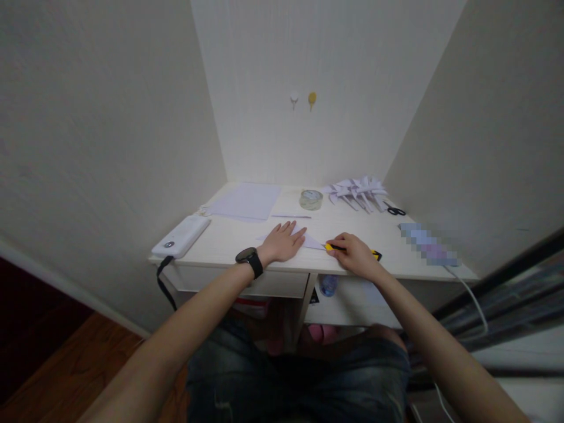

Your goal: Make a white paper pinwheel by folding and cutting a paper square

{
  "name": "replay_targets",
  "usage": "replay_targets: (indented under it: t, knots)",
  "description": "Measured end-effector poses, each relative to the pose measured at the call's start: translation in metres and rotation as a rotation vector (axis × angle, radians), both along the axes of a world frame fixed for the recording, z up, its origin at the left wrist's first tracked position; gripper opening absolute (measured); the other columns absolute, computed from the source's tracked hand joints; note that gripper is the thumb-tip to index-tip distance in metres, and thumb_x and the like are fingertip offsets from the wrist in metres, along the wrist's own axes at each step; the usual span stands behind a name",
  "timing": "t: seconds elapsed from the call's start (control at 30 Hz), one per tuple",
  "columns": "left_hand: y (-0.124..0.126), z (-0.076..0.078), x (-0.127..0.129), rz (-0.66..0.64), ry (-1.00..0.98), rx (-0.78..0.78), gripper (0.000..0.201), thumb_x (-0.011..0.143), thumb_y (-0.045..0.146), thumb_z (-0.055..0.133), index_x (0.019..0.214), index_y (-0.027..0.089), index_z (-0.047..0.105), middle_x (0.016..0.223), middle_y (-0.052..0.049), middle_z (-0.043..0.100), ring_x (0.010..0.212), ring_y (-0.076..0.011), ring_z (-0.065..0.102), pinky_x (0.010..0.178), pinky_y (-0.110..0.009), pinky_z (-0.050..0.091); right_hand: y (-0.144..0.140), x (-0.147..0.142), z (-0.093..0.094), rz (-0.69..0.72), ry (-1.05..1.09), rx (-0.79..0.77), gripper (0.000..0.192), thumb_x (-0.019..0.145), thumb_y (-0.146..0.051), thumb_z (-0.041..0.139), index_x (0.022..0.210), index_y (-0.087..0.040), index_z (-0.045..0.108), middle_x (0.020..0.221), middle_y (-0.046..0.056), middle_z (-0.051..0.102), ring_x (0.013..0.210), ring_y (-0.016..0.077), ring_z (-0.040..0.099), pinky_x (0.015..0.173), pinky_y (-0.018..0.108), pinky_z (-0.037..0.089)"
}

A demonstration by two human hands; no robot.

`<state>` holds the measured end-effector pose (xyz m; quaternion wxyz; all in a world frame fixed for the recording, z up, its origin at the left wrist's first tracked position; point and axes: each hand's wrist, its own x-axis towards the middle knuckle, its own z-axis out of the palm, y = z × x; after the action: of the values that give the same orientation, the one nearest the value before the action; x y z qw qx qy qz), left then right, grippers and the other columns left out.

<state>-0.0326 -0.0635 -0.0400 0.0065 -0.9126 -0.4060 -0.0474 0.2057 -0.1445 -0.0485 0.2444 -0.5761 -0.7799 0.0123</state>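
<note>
Left fingers (289, 227) spread on paper (312, 242) (white) | right fingers (342, 237) gripping yellow-black cutter (329, 247)
</note>
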Motion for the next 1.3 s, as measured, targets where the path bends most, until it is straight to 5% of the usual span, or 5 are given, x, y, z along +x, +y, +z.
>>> replay_targets:
  t: [1.0,1.3]
  knots:
    - [0.005,-0.001,-0.001,-0.019,0.011,-0.054,0.058,0.102,0.046,0.016,0.155,0.026,0.028,0.163,-0.009,0.019,0.15,-0.0301,0.018,0.119,-0.051,0.015,0.027,0.018,0.003,0.283,0.106,-0.126,0.024,0.085,-0.022,0.064,0.105,-0.025,0.078,0.103,0.007,0.068,0.097,0.0219,0.062,0.093,0.037,0.048]
    - [-0.003,-0.001,-0.004,0.073,-0.074,0.101,0.061,0.1,0.048,0.026,0.151,0.014,0.035,0.158,-0.021,0.029,0.147,-0.0356,0.026,0.117,-0.048,0.021,0.022,0.046,0.017,0.25,0.15,-0.252,0.026,0.08,-0.027,0.068,0.103,-0.022,0.079,0.1,0.007,0.07,0.09,0.0205,0.065,0.086,0.033,0.05]
